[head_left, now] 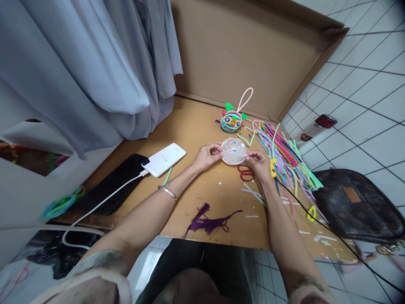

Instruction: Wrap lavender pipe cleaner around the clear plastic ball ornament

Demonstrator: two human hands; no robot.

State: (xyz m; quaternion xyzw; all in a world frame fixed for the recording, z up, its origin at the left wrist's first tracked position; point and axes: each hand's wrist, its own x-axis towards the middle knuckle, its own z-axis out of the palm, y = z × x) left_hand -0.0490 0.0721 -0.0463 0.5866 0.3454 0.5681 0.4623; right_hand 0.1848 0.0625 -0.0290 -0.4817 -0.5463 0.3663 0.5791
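A clear round plastic ball (234, 146) sits between my hands above the wooden table. Across its front runs a pale lilac pipe cleaner (233, 155). My left hand (208, 156) pinches the strip's left end against the ball's side. At the other side, the fingertips of my right hand (258, 163) are closed on its right end. Red-handled scissors (246, 173) lie just below the ball, close to my right hand. Beside the right wrist is a yellow glue gun (273, 167) with a black cord.
Behind the ball stands a decorated ball (231, 121) with a face and a loop. Many coloured pipe cleaners (286, 152) lie to the right, near a brown patterned bag (357, 204). Purple tassels (209, 221) are at the front edge; a white power bank (167, 159) lies left.
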